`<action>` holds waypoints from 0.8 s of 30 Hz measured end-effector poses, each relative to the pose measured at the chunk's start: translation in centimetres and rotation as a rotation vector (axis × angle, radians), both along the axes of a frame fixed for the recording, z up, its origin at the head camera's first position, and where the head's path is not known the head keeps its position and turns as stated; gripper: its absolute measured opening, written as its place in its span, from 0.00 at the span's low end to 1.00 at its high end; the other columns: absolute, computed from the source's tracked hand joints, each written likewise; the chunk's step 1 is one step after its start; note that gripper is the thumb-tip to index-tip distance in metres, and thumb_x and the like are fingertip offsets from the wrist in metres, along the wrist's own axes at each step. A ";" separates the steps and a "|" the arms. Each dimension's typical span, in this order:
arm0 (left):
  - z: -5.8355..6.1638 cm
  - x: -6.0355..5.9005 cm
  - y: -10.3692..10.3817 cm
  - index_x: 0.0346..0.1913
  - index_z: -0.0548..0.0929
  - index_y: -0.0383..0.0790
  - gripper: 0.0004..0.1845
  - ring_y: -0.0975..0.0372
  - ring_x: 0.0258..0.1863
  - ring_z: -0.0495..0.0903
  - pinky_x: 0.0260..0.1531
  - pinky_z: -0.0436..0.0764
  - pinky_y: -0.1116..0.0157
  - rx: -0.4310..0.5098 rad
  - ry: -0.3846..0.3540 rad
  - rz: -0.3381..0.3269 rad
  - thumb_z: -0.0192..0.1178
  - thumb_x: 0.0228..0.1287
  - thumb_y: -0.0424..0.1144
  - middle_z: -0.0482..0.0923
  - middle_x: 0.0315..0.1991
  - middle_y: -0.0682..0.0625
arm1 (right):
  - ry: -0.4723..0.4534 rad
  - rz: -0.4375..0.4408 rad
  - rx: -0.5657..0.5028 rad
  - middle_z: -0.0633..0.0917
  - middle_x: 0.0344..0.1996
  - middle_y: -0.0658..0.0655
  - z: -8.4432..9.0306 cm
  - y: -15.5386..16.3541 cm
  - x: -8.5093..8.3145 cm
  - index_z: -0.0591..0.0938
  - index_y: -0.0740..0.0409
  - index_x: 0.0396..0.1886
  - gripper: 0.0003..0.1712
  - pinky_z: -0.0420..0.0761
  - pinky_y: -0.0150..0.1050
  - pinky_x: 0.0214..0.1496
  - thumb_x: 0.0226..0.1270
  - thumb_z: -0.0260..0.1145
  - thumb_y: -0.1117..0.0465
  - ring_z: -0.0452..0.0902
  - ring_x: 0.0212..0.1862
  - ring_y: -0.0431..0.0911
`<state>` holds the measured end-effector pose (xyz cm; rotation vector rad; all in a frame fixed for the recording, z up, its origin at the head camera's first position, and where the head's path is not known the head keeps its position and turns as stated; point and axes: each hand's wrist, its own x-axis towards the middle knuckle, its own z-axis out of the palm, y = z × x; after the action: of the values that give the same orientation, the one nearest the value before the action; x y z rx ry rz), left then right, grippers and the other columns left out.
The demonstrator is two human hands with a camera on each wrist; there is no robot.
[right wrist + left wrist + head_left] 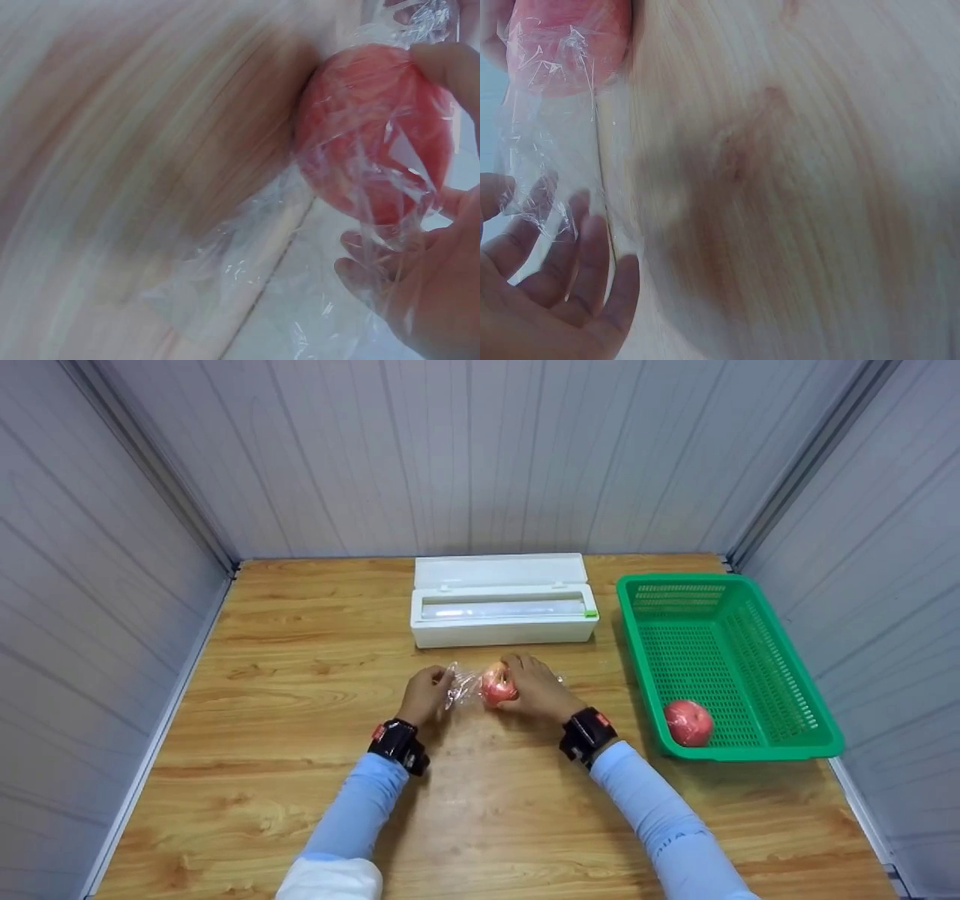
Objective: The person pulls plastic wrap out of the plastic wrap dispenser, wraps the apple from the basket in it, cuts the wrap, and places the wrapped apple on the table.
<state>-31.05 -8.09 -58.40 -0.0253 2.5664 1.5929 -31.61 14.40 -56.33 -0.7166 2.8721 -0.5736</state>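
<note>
In the head view a red apple (498, 685), partly covered in clear plastic wrap, is just in front of the white box. My right hand (536, 687) grips it from the right, thumb and fingers around its sides. The right wrist view shows crinkled film over the apple (371, 135) and a loose sheet trailing from it. My left hand (425, 694) pinches the plastic wrap (463, 688) stretching out to the left of the apple. In the left wrist view the film (544, 172) runs from the apple to the thumb and fingers.
Behind the hands stands a white cling film box (504, 633) with its lid up and a roll (502, 610) inside. At the right is a green plastic basket (795, 660) holding another apple (688, 723) in its near left corner. Panel walls enclose the wooden table (300, 697).
</note>
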 end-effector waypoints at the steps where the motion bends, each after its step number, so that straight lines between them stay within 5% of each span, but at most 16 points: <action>1: 0.0 0.0 0.0 0.43 0.82 0.34 0.14 0.54 0.41 0.79 0.46 0.77 0.59 -0.007 0.008 0.000 0.53 0.69 0.42 0.82 0.41 0.42 | -0.002 -0.001 0.005 0.70 0.60 0.62 -0.1 0.1 0.0 0.62 0.60 0.67 0.51 0.63 0.51 0.70 0.47 0.75 0.45 0.67 0.62 0.56; 17: 0.0 0.1 -0.1 0.49 0.80 0.29 0.17 0.48 0.49 0.78 0.53 0.77 0.53 -0.052 0.012 0.007 0.54 0.68 0.41 0.78 0.50 0.34 | -0.008 -0.011 -0.022 0.68 0.62 0.63 -1.3 0.4 0.1 0.56 0.54 0.70 0.56 0.71 0.54 0.62 0.45 0.77 0.47 0.76 0.51 0.61; 24: 0.3 0.3 -0.2 0.63 0.67 0.30 0.29 0.44 0.51 0.75 0.54 0.74 0.51 -0.095 -0.049 0.060 0.54 0.68 0.48 0.72 0.52 0.31 | 0.039 -0.048 -0.103 0.69 0.57 0.61 -1.6 0.3 1.1 0.59 0.48 0.67 0.53 0.77 0.53 0.52 0.43 0.78 0.48 0.77 0.47 0.59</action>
<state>-30.76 -8.28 -58.13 -0.1500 2.6246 1.4695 -30.55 14.70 -57.97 -0.6822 2.9208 -0.7265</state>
